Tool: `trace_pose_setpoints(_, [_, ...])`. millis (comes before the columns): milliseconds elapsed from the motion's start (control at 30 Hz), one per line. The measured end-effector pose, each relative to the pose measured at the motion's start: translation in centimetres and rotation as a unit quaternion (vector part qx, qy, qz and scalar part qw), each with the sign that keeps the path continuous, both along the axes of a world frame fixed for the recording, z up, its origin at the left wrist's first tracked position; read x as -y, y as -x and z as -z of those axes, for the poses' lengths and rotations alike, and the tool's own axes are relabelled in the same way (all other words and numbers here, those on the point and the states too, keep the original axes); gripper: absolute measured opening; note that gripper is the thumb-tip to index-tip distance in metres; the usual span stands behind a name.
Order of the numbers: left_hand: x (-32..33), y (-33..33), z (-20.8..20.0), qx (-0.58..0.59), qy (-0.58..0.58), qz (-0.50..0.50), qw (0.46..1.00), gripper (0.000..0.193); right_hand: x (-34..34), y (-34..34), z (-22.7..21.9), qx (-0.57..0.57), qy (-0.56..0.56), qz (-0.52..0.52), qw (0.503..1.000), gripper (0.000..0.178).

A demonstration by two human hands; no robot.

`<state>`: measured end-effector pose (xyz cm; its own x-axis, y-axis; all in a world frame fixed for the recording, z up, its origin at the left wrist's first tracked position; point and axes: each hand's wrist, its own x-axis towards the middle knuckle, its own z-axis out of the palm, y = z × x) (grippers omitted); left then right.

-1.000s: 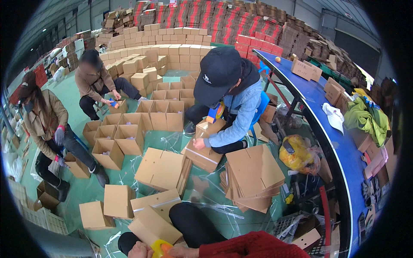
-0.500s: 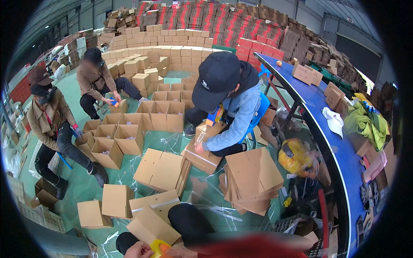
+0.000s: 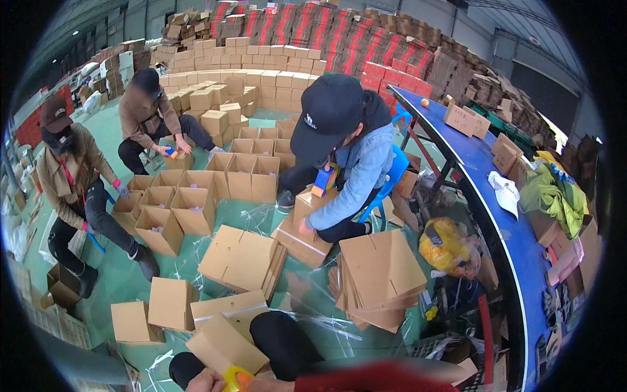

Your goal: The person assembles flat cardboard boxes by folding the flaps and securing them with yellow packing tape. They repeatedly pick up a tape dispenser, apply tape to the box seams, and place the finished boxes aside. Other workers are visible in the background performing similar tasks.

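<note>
At the lower edge, my left hand [image 3: 206,381] has its fingers curled against the left side of a yellow-and-orange thing [image 3: 231,376]. My right hand [image 3: 266,383] closes on its other side, partly cut off by the frame. Too little of this thing shows to name its kind. Just beyond my hands, a brown cardboard box [image 3: 225,345] lies tilted between my dark-trousered knees. Behind it is a carton with a pale tape strip [image 3: 230,307].
Two boxes [image 3: 172,304] stand left of my knees. Flattened cartons [image 3: 382,268] are stacked ahead right, and more [image 3: 238,258] ahead. A person in a denim jacket [image 3: 356,196] handles a box and tape dispenser. Two others sit left near open boxes [image 3: 160,228]. A blue table [image 3: 483,183] runs along the right.
My hands stay on the yellow-and-orange thing, the right slightly closer to it. The view has shifted a little. The farther person at left has brought a tape dispenser down onto a box.
</note>
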<state>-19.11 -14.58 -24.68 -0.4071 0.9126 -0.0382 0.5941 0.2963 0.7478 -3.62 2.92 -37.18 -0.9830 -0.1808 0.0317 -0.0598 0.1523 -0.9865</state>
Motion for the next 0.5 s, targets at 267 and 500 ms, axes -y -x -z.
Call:
trace_pose_setpoints(267, [-0.2,-1.3,-0.7,-0.107,0.075,-0.02,0.991,0.023,1.1,-1.7,-1.2,-0.034,-0.013,-0.018,0.999,0.055])
trace_pose_setpoints(500, [-0.3,-1.4,-0.5,-0.128,-0.004,-0.01,0.992,0.018,0.0,-0.8,-2.8,-0.081,-0.085,-0.066,0.991,0.052])
